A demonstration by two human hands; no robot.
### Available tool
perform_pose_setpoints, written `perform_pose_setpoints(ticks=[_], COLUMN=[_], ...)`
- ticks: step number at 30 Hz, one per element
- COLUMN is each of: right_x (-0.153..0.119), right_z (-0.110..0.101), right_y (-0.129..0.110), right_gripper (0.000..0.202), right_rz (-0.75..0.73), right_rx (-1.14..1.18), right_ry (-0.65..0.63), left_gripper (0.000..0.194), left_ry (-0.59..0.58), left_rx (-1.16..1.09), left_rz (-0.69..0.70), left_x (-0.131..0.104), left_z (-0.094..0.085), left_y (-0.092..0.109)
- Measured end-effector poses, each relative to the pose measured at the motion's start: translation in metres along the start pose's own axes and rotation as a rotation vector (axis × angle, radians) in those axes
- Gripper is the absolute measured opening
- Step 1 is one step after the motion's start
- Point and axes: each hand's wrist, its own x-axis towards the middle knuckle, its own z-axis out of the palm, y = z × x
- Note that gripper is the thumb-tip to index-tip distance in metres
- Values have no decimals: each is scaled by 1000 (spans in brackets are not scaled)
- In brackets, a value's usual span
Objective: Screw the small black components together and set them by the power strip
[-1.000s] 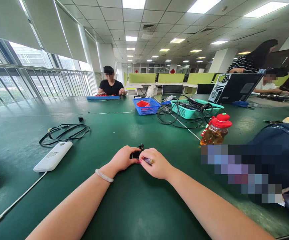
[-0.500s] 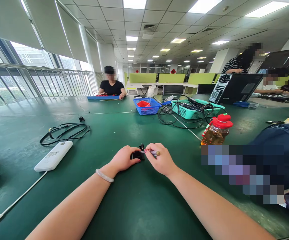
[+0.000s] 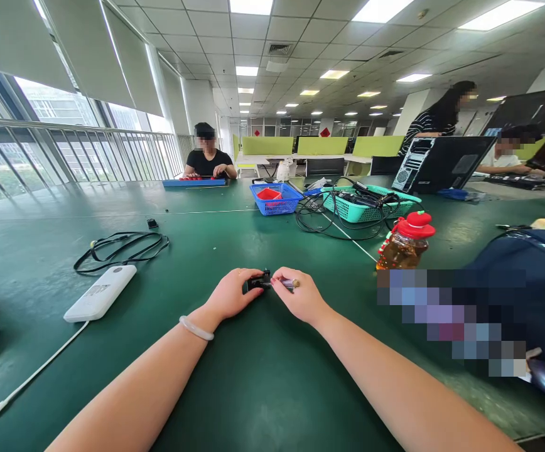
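Observation:
My left hand, with a pale bracelet on its wrist, is closed around a small black part at the table's middle. Thumb and fingers grip it from the left, hiding much of it. My right hand pinches a slim tool that looks like a small screwdriver, with a clear purplish handle and a gold-coloured end. The tool lies almost level, its tip pointing left at the black part. Whether the tip touches it is too small to tell.
On the green table lie a white power bank and a looped black cable at left. Behind my hands stand a blue basket, a teal basket with cables, and a red-lidded bottle. Co-workers are farther back.
My hands keep the same grip, and the whole view has shifted slightly. The standing person at the back right has moved left. The seated person's hand across the table has lifted.

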Motion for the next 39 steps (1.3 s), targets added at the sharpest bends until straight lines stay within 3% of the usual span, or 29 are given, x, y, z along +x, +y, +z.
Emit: perform_pose_setpoints(ticks=[4, 7, 12, 17, 21, 26, 29, 34, 39], right_x=[1, 3, 8, 8, 7, 7, 6, 5, 8], right_z=[-5, -8, -7, -4, 0, 1, 1, 2, 1], right_y=[4, 12, 29, 32, 31, 33, 33, 31, 35], right_gripper=[25, 27, 29, 26, 21, 20, 20, 21, 24], right_rz=[49, 136, 243, 268, 222, 218, 247, 264, 270], right_rx=[153, 148, 61, 111, 128, 105, 114, 138, 315], right_ry=[177, 275, 223, 160, 114, 59, 47, 29, 91], left_gripper=[37, 41, 36, 32, 34, 35, 29, 32, 47], left_ry=[116, 104, 0, 18, 17, -111, -118, -16, -37], left_rx=[-7, 50, 247, 273, 122, 89, 136, 212, 163], left_rz=[3, -75, -215, -261, -135, 49, -18, -250, -193], left_x=[1, 2, 1, 2, 2, -2, -2, 0, -1], left_z=[1, 2, 5, 4, 4, 9, 11, 10, 10], left_y=[-1, -5, -9, -7, -2, 3, 3, -5, -4])
